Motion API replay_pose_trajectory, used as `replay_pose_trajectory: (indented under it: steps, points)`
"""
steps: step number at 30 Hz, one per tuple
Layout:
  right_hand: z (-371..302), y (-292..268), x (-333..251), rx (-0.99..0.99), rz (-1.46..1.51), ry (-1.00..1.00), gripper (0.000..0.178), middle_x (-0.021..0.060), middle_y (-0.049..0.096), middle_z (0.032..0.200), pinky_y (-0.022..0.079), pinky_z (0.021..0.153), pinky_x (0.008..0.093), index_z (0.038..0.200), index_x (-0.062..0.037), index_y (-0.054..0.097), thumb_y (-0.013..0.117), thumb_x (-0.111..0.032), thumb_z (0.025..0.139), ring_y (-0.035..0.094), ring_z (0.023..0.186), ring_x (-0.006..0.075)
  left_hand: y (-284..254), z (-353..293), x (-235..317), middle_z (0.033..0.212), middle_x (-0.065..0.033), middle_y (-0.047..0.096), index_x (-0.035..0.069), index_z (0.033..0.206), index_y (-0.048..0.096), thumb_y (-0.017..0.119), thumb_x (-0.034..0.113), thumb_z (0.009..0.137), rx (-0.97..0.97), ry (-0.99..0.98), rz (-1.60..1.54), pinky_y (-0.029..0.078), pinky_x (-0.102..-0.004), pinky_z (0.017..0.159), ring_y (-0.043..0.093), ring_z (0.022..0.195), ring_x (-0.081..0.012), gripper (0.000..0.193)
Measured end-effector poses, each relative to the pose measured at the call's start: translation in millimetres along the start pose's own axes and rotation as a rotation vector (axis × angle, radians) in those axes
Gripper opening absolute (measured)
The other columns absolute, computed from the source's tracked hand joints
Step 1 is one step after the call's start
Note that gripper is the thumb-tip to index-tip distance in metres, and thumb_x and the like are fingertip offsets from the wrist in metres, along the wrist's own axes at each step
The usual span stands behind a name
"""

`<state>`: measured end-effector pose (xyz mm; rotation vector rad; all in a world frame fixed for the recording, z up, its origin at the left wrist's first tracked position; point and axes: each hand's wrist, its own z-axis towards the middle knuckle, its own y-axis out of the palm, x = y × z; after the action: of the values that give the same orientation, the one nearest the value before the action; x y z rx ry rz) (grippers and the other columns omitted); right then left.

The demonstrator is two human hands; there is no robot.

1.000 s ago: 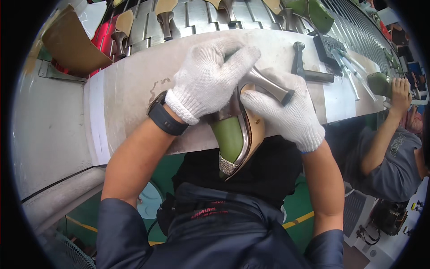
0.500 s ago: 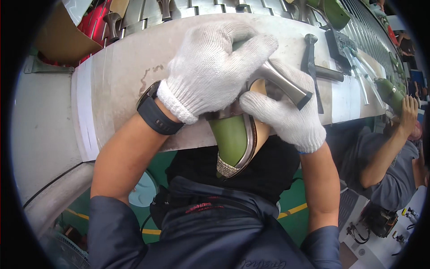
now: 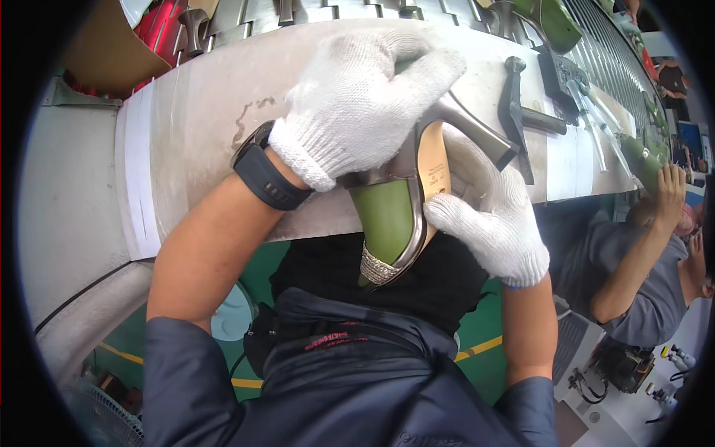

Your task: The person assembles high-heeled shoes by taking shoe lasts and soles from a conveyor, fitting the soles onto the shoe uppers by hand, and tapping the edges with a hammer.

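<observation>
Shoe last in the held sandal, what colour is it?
The shoe last is plain olive green, best seen in the head view.

Can't see the whole shoe (image 3: 385, 223), lol
Left hand (image 3: 361, 108) hides its back, right hand (image 3: 495, 223) has fingers lost behind it; one heel (image 3: 285, 11) past the worktop (image 3: 212, 97)'s far edge is cut off.

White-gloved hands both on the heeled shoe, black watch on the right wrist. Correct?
Not quite: the black watch is on the left wrist, not the right, as the head view shows. The rest stands: the white-gloved left hand and right hand are both on the heeled shoe.
</observation>
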<state>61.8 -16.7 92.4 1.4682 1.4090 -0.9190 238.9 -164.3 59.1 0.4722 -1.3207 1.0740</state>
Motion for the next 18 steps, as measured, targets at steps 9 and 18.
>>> replay_pose_trajectory:
  steps: [9,18]
  points:
    - [31.6,3.6,-11.5,0.102,-0.233,0.001,0.065,0.0141,0.073,0.138,0.061,0.100,0.0358,0.153,0.0013,0.061,0.088,-0.013,0.095,0.071,0.117,0.0148,-16.2,-2.7,7.0,0.119,-0.0108,0.075,0.000,0.128,0.076,0.084,0.032,0.096,-0.108,0.078,0.176,0.055,-0.0335,0.103,0.070,0.112,-0.0162,0.046]
    - [33.7,18.2,-58.6,0.054,-1.010,-0.441,0.057,0.0187,0.079,0.126,0.058,0.100,0.0374,0.138,-0.0049,0.075,0.092,-0.026,0.088,0.077,0.111,0.0287,-59.9,-101.7,13.2,0.121,-0.0170,0.072,-0.002,0.133,0.066,0.097,0.017,0.079,0.286,0.006,0.064,0.055,-0.0390,0.104,0.068,0.114,-0.0236,0.065]
